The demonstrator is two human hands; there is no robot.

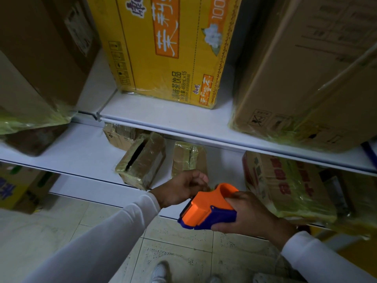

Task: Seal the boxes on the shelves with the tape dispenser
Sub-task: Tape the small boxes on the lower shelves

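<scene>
The right hand (242, 213) wrapped its fingers around the blue body of the orange-and-blue tape dispenser (208, 207), holding it out in front of the lower shelf (85, 152), probably so the mouth faced the other hand. The left hand (181, 187) had its fingers curled in at the dispenser's orange front end; they seemed to pinch the tape's free end, though the tape itself could not be made out. Just beyond the left fingers lay a small tape-wrapped box (188, 158), and beside it a second small box (142, 162) with a dark open slit, likely the next needing a seal.
</scene>
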